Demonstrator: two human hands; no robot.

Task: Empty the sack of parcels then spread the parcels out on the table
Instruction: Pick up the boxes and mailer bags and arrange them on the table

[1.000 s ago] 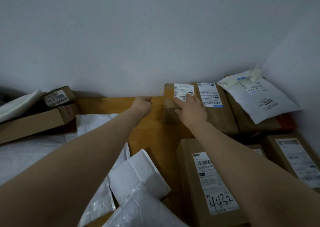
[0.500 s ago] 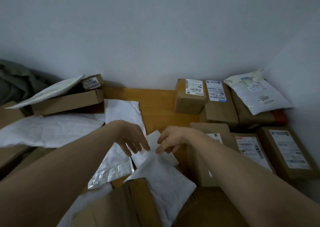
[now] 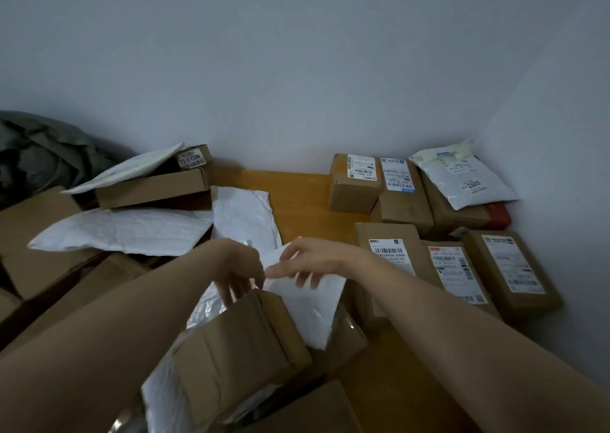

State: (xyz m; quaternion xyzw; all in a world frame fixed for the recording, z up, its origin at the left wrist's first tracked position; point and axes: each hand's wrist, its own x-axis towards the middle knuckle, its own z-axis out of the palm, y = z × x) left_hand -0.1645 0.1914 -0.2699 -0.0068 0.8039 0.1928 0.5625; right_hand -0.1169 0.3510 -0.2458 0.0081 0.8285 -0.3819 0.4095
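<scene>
Parcels half spread
Boxes [image 3: 508, 267] ordered at 3 o'clock, heap [image 3: 237, 343] at 7 unsorted; left hand [image 3: 242, 267] and right hand [image 3: 313, 257] spread-fingered over white mailer [image 3: 310, 317].

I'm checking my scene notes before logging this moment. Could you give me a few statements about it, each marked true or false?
1. The white bag marked 2009 lies on a brown box in the far right corner. True.
2. Both hands rest on the small box by the wall. False: the left hand and the right hand are at the white mailer, nearer the person.
3. The box labelled 72-3-7309 sits farther left than both hands. True.
4. The grey-green sack lies on the right. False: the sack is bunched at the far left.
</scene>
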